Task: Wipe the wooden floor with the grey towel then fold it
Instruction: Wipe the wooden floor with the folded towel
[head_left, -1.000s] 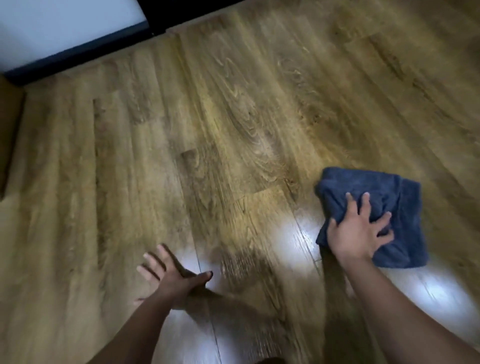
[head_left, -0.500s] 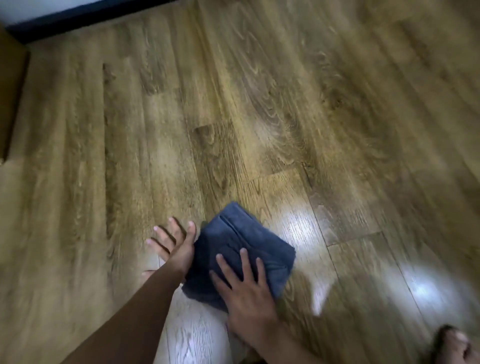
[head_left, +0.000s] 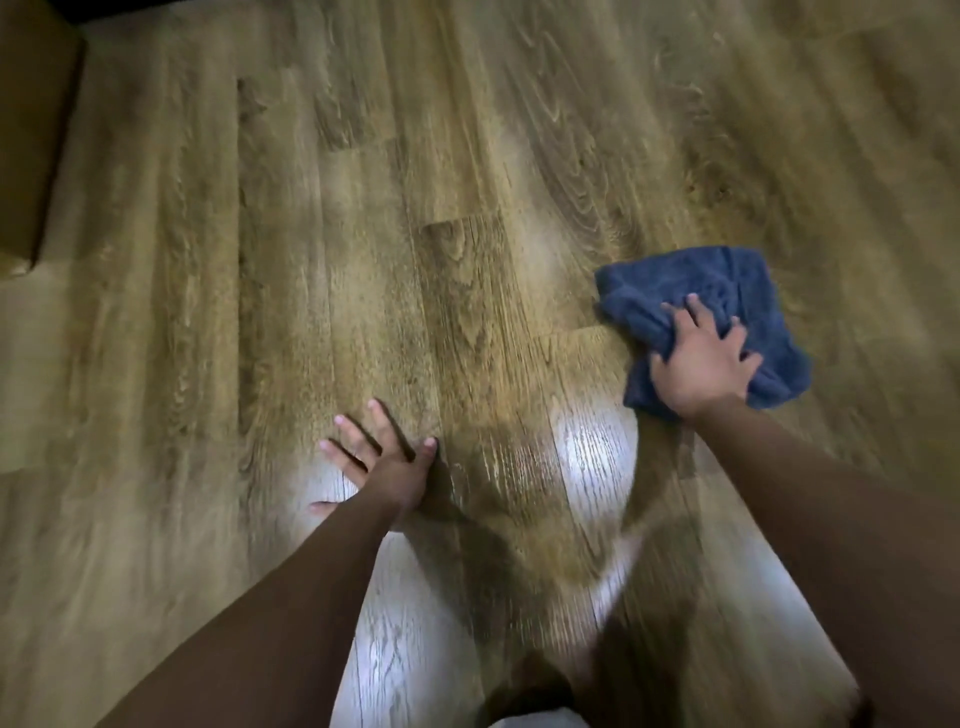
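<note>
in the head view my right hand (head_left: 702, 364) sits at the right of the frame, spread on top of the grey towel (head_left: 727, 291) with the fingers pushing down and bunching some of its cloth; whether the thumb has pinched a fold i cannot tell. the towel lies crumpled on the wooden floor (head_left: 467, 156), at middle right. my left hand (head_left: 382, 460) is planted flat at lower centre, fingers spread and straight, gripping nothing, bracing me on the boards. what could go wrong, as i judge it: the towel is bunched rather than flat, so it may roll up under my palm and skip patches, or slide out from under my fingers on a hard sweep. the boards look glossy, with bright glare patches near my left hand and along the lower centre, so my bracing palm might slip if my weight shifts. the floor fills nearly the whole frame, with a brown box-like edge (head_left: 31, 130) at the upper left.
</note>
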